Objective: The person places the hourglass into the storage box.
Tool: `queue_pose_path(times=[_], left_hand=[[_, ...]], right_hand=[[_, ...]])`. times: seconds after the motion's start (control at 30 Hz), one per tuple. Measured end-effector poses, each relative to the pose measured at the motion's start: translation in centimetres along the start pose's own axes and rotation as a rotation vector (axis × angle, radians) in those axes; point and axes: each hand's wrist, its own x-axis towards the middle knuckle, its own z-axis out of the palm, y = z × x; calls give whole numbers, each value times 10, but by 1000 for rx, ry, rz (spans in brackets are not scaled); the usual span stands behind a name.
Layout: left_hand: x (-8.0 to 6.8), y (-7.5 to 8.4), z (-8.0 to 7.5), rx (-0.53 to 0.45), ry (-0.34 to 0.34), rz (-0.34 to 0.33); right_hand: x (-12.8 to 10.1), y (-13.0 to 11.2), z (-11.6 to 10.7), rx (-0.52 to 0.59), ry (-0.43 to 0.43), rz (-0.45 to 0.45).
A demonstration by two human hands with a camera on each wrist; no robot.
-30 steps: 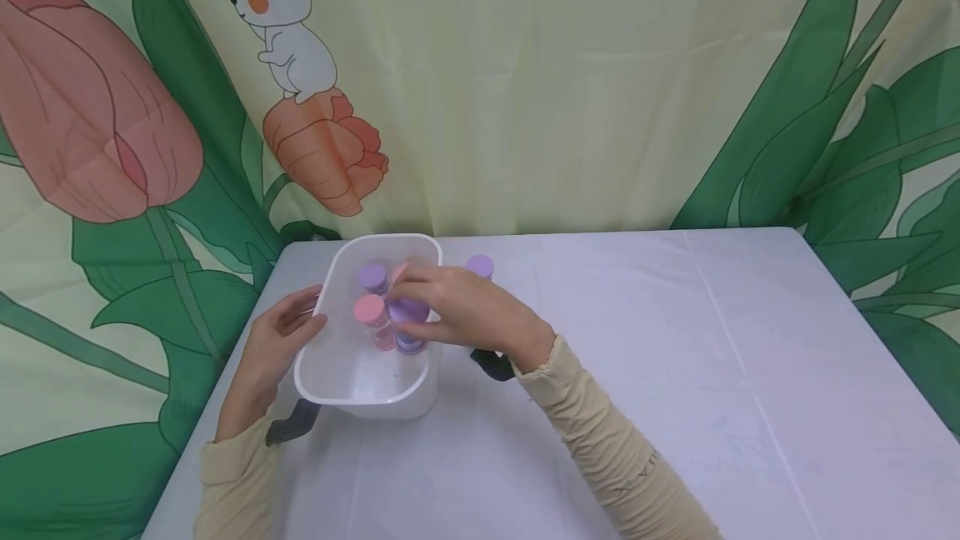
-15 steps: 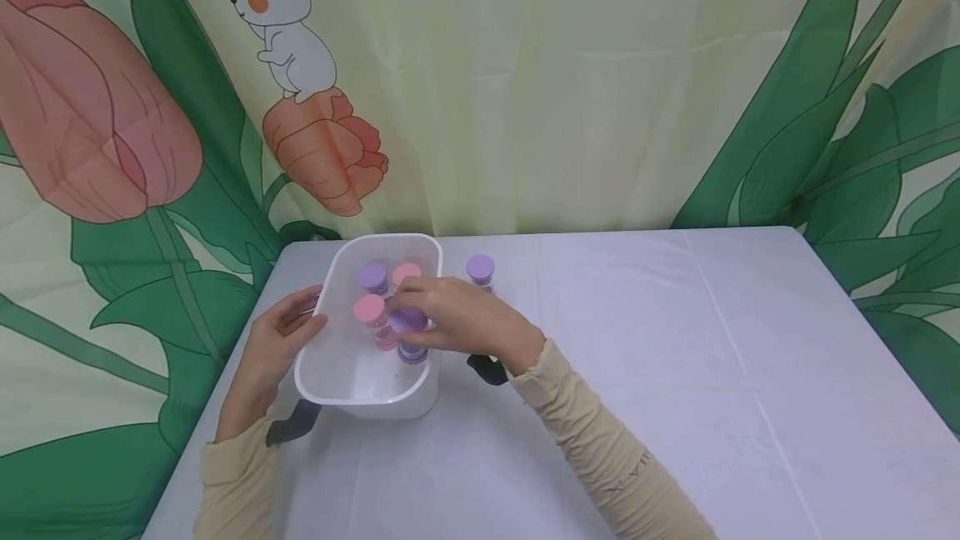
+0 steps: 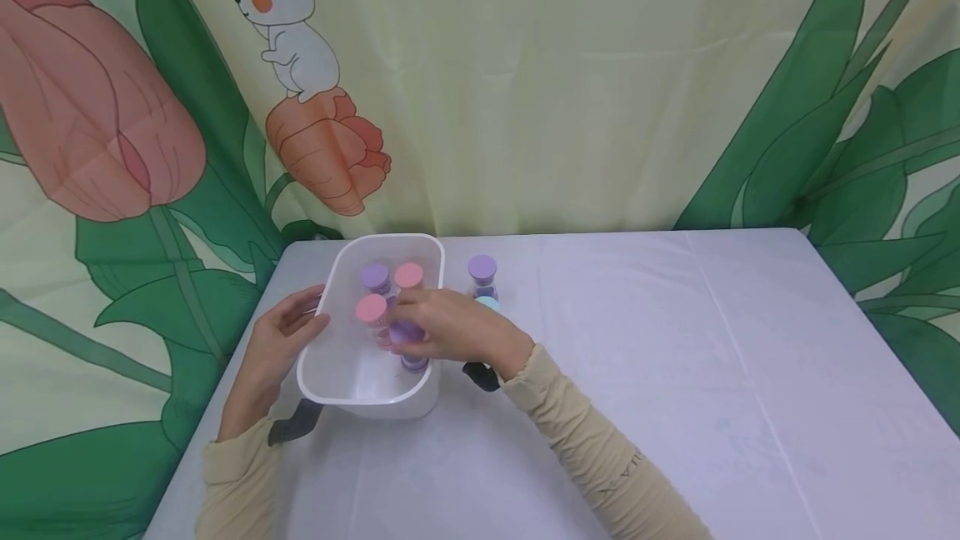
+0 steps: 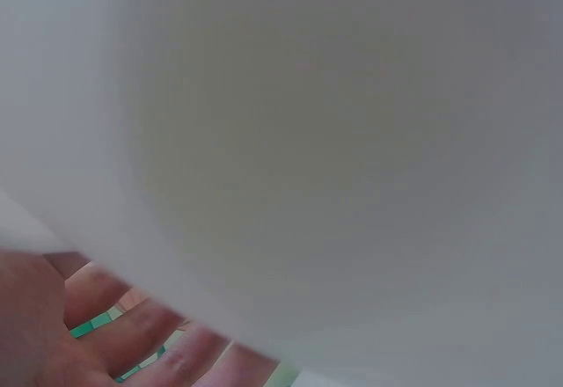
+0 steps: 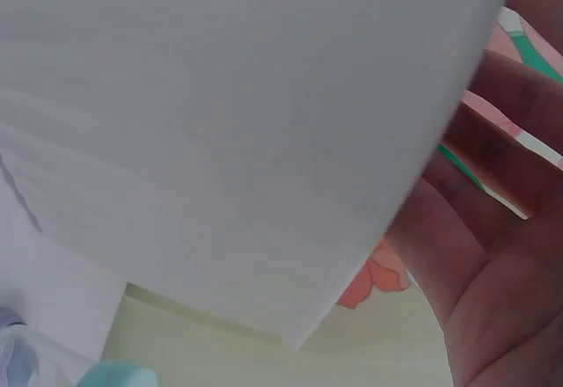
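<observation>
over the white bin (image 3: 341, 373), i see the right hand (image 3: 459, 327) pinching a purple-capped bottle (image 3: 406, 332), left hand (image 3: 279, 338) gripping its rim; bumping could topple the pink-capped bottle (image 3: 371, 308).

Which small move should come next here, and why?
Probably ease the held purple-capped bottle down and release it: the right hand pinches it inside the tub, where pink-capped bottles already stand, and the left hand touches the tub.

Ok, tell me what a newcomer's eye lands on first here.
Likely the big pink printed tulip on the backdrop's left. Then the white bin on the table, with the left hand at its left edge and the right hand pinching a purple-capped bottle inside.
</observation>
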Motion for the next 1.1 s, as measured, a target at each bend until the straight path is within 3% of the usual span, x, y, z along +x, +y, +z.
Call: queue_pose_path(times=[0.57, 1.1], left_hand=[[-2, -2, 0, -8, 1, -17], [-1, -1, 1, -3, 0, 16]], right_hand=[[15, -10, 10, -105, -186, 80], [20, -14, 11, -129, -231, 134]])
